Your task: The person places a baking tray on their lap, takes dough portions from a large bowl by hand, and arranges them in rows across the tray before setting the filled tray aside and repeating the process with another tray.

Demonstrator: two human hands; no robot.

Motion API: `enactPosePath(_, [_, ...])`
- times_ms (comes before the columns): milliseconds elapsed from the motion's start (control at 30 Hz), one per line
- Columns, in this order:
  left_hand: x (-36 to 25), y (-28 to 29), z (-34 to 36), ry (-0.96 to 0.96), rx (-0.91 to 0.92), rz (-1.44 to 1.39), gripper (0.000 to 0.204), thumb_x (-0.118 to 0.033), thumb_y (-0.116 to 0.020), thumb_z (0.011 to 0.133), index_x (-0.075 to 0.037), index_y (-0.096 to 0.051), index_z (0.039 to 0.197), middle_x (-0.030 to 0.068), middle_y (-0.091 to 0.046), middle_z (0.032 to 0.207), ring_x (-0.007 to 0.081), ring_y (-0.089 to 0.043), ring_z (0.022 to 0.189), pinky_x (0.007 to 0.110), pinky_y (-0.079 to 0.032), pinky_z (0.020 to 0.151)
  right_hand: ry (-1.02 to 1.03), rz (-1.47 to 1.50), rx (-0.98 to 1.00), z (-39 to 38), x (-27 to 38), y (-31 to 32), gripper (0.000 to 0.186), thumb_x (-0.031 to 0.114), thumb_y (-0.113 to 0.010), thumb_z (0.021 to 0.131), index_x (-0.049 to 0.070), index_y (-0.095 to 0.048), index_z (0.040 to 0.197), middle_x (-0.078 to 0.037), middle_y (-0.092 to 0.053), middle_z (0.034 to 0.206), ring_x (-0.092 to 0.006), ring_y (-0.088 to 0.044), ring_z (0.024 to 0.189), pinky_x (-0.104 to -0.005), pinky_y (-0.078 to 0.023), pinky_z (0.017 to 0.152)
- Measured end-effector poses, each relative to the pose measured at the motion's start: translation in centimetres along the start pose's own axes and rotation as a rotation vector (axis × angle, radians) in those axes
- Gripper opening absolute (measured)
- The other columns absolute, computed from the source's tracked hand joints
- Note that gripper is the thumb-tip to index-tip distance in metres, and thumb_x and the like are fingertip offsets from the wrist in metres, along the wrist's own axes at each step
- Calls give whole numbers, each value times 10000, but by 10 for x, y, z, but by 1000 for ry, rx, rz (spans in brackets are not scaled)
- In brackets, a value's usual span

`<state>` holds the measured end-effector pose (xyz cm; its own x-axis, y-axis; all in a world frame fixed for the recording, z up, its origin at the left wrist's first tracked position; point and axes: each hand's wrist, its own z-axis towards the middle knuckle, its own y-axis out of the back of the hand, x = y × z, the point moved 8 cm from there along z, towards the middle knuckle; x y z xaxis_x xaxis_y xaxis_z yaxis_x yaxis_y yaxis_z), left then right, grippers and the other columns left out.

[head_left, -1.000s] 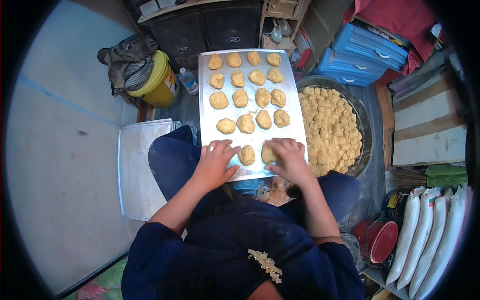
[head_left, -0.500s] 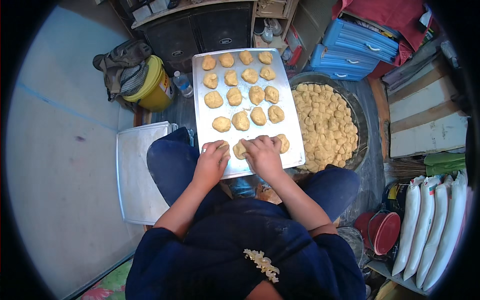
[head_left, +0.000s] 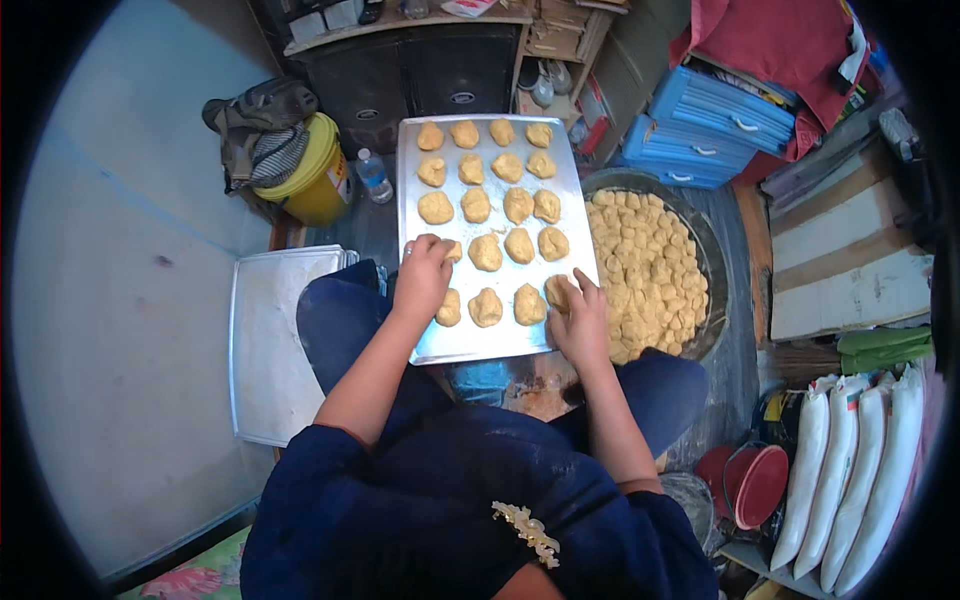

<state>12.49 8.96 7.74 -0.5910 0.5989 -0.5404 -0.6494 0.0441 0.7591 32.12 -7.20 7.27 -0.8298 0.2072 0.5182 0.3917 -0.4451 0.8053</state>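
Metal tray [head_left: 470,345] sits across the person's lap, long axis running away from the body, far short edge toward the dark cabinet [head_left: 420,75].

Dough pieces [head_left: 486,252] on it: 4 rows of 4 visible, plus a near row with 3 clear ones and one more under the right hand. The piece at the left end of the fourth row is mostly covered by the left hand. So about 20; exact count is blocked by the hands.

Left hand [head_left: 424,278]: fingers curled down over a dough piece at the tray's left edge, touching it; can't tell whether it actually grips.

Right hand [head_left: 580,320]: at the tray's right near corner, fingers loosely together, resting on a dough piece [head_left: 557,291]; grip not visible either.

Round pan [head_left: 650,265] full of dough lumps just right of the tray, too many to count. One empty tray [head_left: 270,345] on the floor to the left. One yellow bucket [head_left: 315,175], one water bottle [head_left: 374,176] beside it.
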Motion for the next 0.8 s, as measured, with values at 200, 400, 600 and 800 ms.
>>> enactPosePath(200, [-3, -2, -8, -16, -7, 26, 327, -30, -617, 771, -54, -636, 1097, 144, -545, 1178, 346, -517, 1072, 419, -449, 912, 239, -189, 111, -15, 23, -26, 471, 130, -630, 717, 161, -608, 1187, -32, -550, 1271, -302, -409, 1249, -580, -150, 1052])
enactPosePath(400, [-48, 15, -37, -187, 123, 64, 345, -185, -623, 822, -54, -619, 1141, 127, -546, 1225, 311, -487, 1162, 481, -348, 1000, 223, -57, 182, -12, 26, -14, 479, 185, -622, 775, 159, -560, 1249, -82, -491, 1357, -323, -376, 1298, -594, -102, 1083])
enactPosePath(600, [-66, -34, -75, -347, 295, 348, 464, -300, -557, 890, -118, -500, 1313, 72, -477, 1375, 286, -338, 1350, 554, -176, 1101, 109, -63, 270, -17, 3, -21, 651, 367, -532, 888, 76, -325, 1432, -195, -265, 1500, -352, -197, 1409, -582, -20, 1112])
enactPosePath(800, [-26, 45, -64, -71, 97, 137, 430, -258, -548, 902, -114, -519, 1305, 119, -409, 1418, 328, -251, 1387, 542, -101, 1120, 151, 223, 170, 1, 34, 1, 613, 291, -587, 876, 62, -379, 1405, -243, -273, 1481, -396, -255, 1376, -532, -117, 1126])
